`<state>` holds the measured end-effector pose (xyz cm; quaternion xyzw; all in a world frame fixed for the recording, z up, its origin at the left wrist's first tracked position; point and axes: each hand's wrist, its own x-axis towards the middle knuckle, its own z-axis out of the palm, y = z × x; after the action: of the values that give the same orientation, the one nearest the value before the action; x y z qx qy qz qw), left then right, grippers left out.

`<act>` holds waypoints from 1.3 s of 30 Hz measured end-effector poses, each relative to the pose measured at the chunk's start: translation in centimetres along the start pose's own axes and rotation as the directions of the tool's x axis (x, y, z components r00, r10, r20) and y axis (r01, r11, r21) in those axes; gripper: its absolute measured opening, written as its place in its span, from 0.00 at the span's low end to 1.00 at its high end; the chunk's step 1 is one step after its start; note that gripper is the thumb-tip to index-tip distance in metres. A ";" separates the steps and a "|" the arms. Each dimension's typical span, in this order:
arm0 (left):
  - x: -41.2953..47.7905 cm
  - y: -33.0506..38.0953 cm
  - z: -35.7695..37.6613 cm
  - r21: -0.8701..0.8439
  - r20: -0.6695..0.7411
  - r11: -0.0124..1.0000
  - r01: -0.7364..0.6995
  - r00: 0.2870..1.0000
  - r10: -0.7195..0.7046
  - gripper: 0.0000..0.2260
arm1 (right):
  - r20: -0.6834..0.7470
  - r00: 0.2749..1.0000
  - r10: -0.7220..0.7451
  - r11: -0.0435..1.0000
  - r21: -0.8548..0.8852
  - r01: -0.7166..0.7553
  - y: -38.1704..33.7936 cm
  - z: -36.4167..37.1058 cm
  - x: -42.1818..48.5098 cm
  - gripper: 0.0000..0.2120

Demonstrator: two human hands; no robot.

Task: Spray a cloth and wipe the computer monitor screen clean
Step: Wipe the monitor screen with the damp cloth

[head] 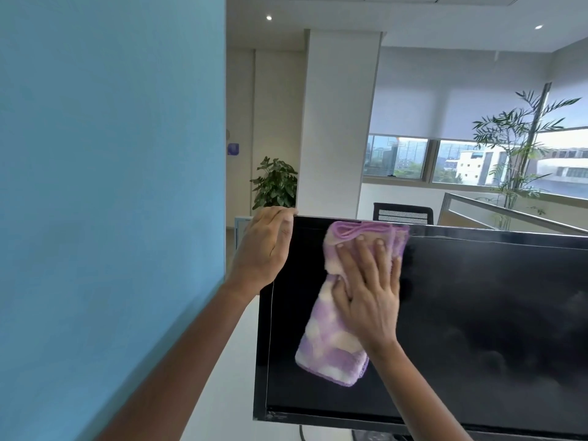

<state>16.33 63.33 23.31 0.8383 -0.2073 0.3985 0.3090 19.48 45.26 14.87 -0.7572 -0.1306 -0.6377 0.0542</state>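
We are pressing the fluffy lilac-and-cream cloth (334,316) flat against the glossy black screen (477,313) near its top left corner, our right hand (369,294) spread wide over it. Our left hand (264,249) is curling round the top corner, steadying it. Light, overlapping strokes should be suiting this smooth panel best.

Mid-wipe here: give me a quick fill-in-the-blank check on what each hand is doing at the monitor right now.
1. The right hand presses the ____ flat against the monitor screen.
2. The left hand grips the monitor's top ____ corner.
3. The screen is ____, showing only reflections.

Missing words: cloth; left; dark
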 end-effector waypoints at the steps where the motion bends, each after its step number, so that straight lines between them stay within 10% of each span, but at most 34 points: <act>1: -0.1 0.0 0.0 0.002 0.002 1.000 0.003 1.000 -0.003 0.34 | -0.006 0.995 0.102 0.995 0.019 -0.102 0.3 -0.2 -0.2 0.22; 5: -0.3 0.2 0.1 -0.010 -0.025 1.000 0.004 1.000 -0.005 0.32 | -0.022 0.835 0.549 0.830 0.133 -0.542 -0.4 -0.5 0.6 0.29; 9: -0.3 0.3 0.1 0.001 -0.048 1.000 0.015 0.999 -0.015 0.33 | 0.053 0.742 0.668 0.727 0.164 -0.667 -3.8 0.1 2.6 0.33; 15: -0.2 0.4 0.2 0.044 -0.035 0.999 0.014 0.999 -0.013 0.31 | 0.142 0.971 0.190 0.976 0.076 -0.202 -8.9 1.4 -0.3 0.31; 21: -0.3 0.0 0.0 0.072 -0.008 0.997 -0.010 1.000 0.011 0.31 | 0.166 0.962 -0.215 0.977 0.047 0.210 -4.1 0.6 -1.9 0.30; 27: -0.4 0.1 0.6 0.099 -0.014 0.994 0.042 0.999 -0.040 0.24 | 0.074 0.950 0.305 0.952 -0.025 -0.304 5.0 -2.3 -2.5 0.29; 34: -0.4 0.5 0.8 0.099 -0.049 0.994 0.054 0.998 -0.049 0.24 | -0.040 0.560 0.828 0.555 0.210 -0.805 5.0 -2.7 -0.4 0.30; 39: -0.6 0.2 0.5 0.100 -0.030 0.994 0.055 0.998 -0.052 0.34 | 0.060 0.747 0.662 0.733 0.159 -0.662 -2.3 -0.9 1.1 0.32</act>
<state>16.14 62.86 22.65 0.8525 -0.1603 0.4113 0.2799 18.14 47.41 15.90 -0.7465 0.0934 -0.5634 0.3415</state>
